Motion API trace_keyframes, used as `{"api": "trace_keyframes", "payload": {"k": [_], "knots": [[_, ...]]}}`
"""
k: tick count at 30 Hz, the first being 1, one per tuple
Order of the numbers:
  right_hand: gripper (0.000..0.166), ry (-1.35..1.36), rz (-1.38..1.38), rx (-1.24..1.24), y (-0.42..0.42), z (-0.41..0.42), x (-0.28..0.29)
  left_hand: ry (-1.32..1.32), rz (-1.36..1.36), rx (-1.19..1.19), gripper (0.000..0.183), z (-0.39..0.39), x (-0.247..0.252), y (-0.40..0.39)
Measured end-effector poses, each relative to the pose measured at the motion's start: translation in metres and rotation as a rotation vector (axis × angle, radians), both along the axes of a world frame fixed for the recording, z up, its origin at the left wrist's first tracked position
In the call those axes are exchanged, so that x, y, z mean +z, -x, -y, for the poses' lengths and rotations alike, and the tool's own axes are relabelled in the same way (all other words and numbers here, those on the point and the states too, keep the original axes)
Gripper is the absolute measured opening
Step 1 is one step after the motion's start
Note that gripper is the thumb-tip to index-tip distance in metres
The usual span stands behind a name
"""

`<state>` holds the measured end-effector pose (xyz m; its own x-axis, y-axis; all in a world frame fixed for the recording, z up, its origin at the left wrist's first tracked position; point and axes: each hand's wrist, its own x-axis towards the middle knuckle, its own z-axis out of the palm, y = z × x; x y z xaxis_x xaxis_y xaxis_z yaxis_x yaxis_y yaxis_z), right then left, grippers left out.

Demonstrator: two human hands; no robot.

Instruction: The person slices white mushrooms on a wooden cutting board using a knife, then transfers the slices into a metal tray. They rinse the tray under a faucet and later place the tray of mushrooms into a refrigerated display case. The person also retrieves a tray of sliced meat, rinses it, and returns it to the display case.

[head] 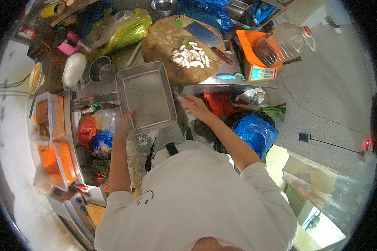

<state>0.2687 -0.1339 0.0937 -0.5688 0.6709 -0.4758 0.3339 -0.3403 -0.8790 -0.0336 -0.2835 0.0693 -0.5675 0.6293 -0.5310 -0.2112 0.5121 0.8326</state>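
A rectangular metal tray (149, 98) is tilted before me at the counter's front edge, with nothing in it. My left hand (124, 120), a little blurred, grips its near left rim. Apart from the tray, to its right, my right hand (194, 107) has its fingers spread and holds nothing. Beyond the tray lies a round wooden chopping board (163, 53) bearing a heap of sliced pale pieces (191, 56), perhaps mushroom. A cleaver (204, 34) with a wooden handle rests at the board's right side. Near it is a light-blue peeler (231, 76).
Right of the board, a large plastic bottle (279, 45) lies on an orange-topped weighing scale (259, 73). Bagged green vegetables (128, 31), a metal pot (100, 69) and a white wrapped bundle (74, 69) stand left. Below the counter are a blue bag (257, 133) and red bags (218, 102).
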Motion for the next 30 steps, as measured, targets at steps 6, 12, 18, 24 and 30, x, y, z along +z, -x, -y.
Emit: {"api": "trace_keyframes", "payload": {"k": [6, 12, 18, 24, 30], "knots": [[0.037, -0.218, 0.261, -0.102, 0.006, -0.053, -0.023, 0.063, -0.141, -0.156, 0.036, -0.071, -0.020, 0.089], [0.053, -0.771, 0.643, -0.259, 0.005, -0.127, -0.047, 0.073, -0.115, -0.126, 0.037, -0.129, -0.001, 0.095], [0.111, -0.353, 1.060, -0.145, 0.082, -0.192, -0.022, 0.077, -0.055, -0.152, 0.044, -0.148, -0.007, 0.094], [0.102, -0.421, 1.068, -0.028, 0.146, -0.173, -0.031, 0.073, 0.110, -0.081, 0.046, -0.147, -0.014, 0.094], [0.068, -0.791, 1.013, -0.073, 0.127, -0.156, -0.065, 0.010, 0.017, -0.151, 0.045, -0.151, -0.019, 0.095]]}}
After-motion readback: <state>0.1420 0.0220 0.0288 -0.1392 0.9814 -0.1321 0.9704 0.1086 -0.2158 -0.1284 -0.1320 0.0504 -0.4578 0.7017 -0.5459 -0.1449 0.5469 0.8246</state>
